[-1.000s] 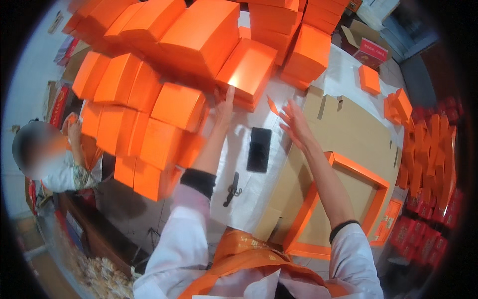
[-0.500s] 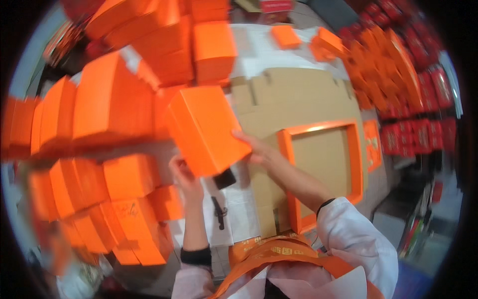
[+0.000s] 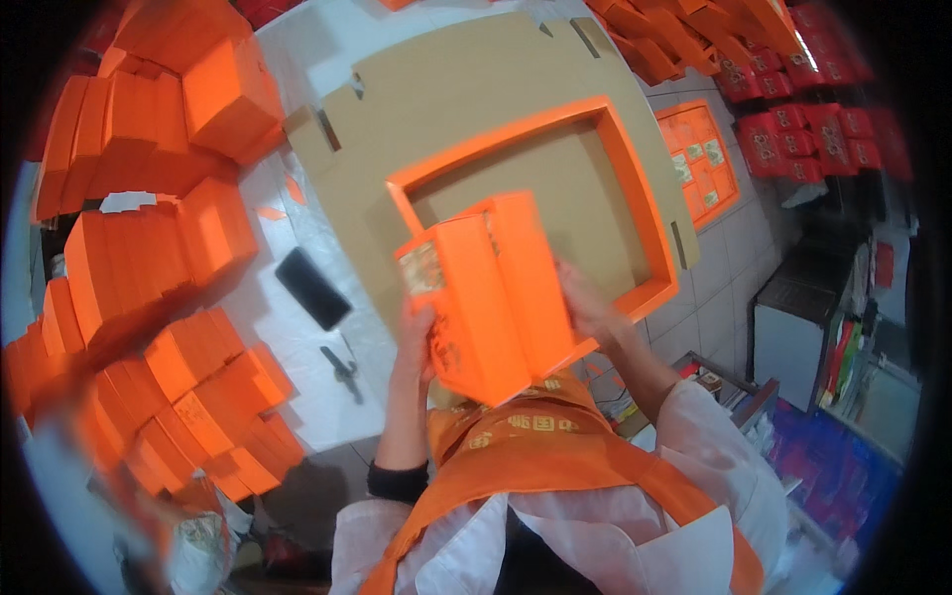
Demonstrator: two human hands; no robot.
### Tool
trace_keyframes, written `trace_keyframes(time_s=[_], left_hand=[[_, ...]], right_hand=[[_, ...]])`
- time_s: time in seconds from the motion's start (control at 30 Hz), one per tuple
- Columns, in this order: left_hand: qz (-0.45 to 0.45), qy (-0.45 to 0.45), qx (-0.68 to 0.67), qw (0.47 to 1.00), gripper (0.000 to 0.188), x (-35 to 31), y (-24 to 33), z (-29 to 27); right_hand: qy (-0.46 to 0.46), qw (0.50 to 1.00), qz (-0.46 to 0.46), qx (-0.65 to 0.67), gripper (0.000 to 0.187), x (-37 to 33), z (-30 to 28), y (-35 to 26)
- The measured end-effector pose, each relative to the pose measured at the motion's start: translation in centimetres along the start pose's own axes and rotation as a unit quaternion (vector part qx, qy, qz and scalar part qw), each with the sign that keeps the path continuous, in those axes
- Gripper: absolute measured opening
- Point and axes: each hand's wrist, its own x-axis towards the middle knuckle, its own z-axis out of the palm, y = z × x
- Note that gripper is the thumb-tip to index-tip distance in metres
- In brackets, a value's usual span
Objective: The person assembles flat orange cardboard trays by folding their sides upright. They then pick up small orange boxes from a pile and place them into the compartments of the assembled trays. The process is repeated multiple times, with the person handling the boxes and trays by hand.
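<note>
Left hand: the left hand (image 3: 415, 332) is closed on the left side of the orange box (image 3: 488, 297), with the fingers wrapped round its edge.
Right hand: the right hand (image 3: 585, 302) presses flat on the right side of the same box and grips it.
Orange box: it is up in the air between both hands, close to the person's chest. It is tilted and looks blurry. It hangs just above the near edge of the big tray.
Big tray: the flat orange tray (image 3: 635, 213) lies on a brown cardboard sheet (image 3: 446, 89) on the table (image 3: 297, 337). Its middle is bare brown card.
Near the left hand: a black phone (image 3: 312, 288) and a small dark tool (image 3: 342, 365) lie on the white table top, apart from each other.
Piles: many orange boxes (image 3: 149, 258) are stacked high on the left side of the table. Some lean.
Clothes: the person wears an orange apron (image 3: 535, 466) over white sleeves.
What could go wrong: the box is only squeezed by its sides, so I think it could slip and fall on the tray rim and get a dent.
Also: the left elbow is near the leaning piles. A bump could knock them down onto the phone.
</note>
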Motion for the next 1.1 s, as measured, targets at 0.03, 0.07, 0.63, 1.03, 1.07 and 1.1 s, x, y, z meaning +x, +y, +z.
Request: trace_keyframes(time_s=[0.03, 0.07, 0.63, 1.03, 1.07, 1.1], left_hand=[[0.012, 0.028, 0.016, 0.999, 0.057, 0.9, -1.0, 2.0], [0.041, 0.088, 0.03, 0.995, 0.057, 1.9, -2.5, 4.6], [0.163, 0.369, 0.096, 0.91, 0.051, -0.1, -12.4, 6.8], [0.184, 0.331, 0.037, 0.925, 0.052, -0.8, -12.0, 6.8], [0.186, 0.321, 0.058, 0.927, 0.054, -0.6, -11.8, 6.7], [0.186, 0.313, 0.078, 0.928, 0.056, -0.4, -11.9, 6.7]], right_hand=[[0.022, 0.996, 0.0, 0.088, 0.062, -0.5, -1.9, -1.1], [-0.011, 0.997, -0.029, 0.073, 0.064, -0.3, -4.6, -1.5], [-0.009, 0.995, -0.033, -0.092, 0.078, 7.9, -18.2, -3.1], [-0.063, 0.99, 0.043, 0.115, 0.059, 2.8, -10.6, 2.7], [-0.028, 0.994, -0.071, -0.072, 0.063, 2.7, -10.9, 2.4], [0.008, 0.95, -0.18, -0.255, 0.067, 2.6, -12.0, 1.8]])
